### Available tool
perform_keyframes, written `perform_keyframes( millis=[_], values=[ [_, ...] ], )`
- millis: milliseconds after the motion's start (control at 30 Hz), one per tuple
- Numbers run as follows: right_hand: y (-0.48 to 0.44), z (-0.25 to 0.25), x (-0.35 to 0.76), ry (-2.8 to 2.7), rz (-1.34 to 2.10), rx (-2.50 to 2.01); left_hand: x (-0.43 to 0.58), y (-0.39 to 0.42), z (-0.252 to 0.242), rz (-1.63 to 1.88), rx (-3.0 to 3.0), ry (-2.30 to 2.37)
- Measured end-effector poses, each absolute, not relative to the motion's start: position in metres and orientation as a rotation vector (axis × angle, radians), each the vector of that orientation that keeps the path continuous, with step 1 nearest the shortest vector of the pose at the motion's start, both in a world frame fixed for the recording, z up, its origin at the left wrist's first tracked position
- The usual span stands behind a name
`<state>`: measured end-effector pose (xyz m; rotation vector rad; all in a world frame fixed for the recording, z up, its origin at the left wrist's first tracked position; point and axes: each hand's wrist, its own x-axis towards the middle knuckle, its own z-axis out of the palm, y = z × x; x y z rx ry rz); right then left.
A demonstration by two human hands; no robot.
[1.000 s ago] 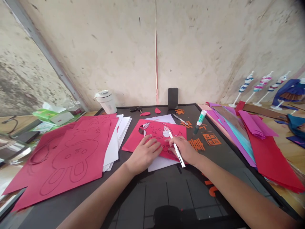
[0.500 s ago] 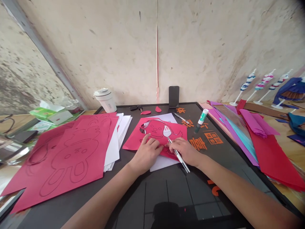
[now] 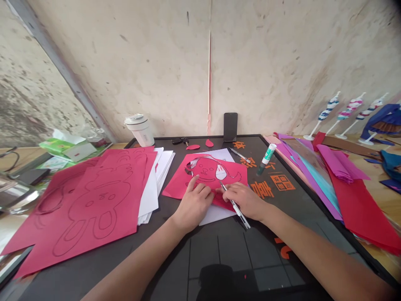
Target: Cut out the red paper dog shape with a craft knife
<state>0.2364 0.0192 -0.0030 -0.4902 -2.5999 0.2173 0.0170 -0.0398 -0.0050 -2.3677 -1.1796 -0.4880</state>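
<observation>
A red sheet point(image 3: 175, 182) with a drawn animal figure, partly cut out, lies over white paper point(image 3: 216, 215) on the black board. My left hand point(image 3: 194, 205) rests on the sheet's lower part, fingers spread over it. Just to its right, my right hand point(image 3: 242, 198) grips a slim silver craft knife point(image 3: 239, 213), its tip on the sheet below an oval opening. White printed paper shows through the openings. My fingers hide the lower part of the drawing.
Red sheets with rabbit drawings point(image 3: 94, 200) and white papers point(image 3: 152, 196) lie left. Behind are a white cup point(image 3: 140, 130), keys point(image 3: 181, 141), red scraps point(image 3: 209, 143), a phone point(image 3: 230, 126) and a pen point(image 3: 239, 155). A glue stick point(image 3: 267, 156) and coloured papers point(image 3: 360, 200) are right.
The view has shifted slightly, so most things appear a little further right. Both hands keep nearly the same place on the red sheet.
</observation>
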Motion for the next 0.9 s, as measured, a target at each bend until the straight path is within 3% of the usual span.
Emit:
perform_keyframes(
  millis=[533,733,900],
  values=[
    [0.020,-0.002,0.235,-2.573,0.355,-0.530,0.018,-0.043,-0.005,-0.444,-2.324,-1.187],
    [0.021,-0.002,0.239,-2.248,0.851,-0.748,0.010,-0.049,0.005,-0.562,-2.379,-1.121],
    [0.033,-0.001,0.244,-1.989,1.098,-0.809,0.012,-0.059,0.018,-0.429,-2.487,-0.885]
  ],
)
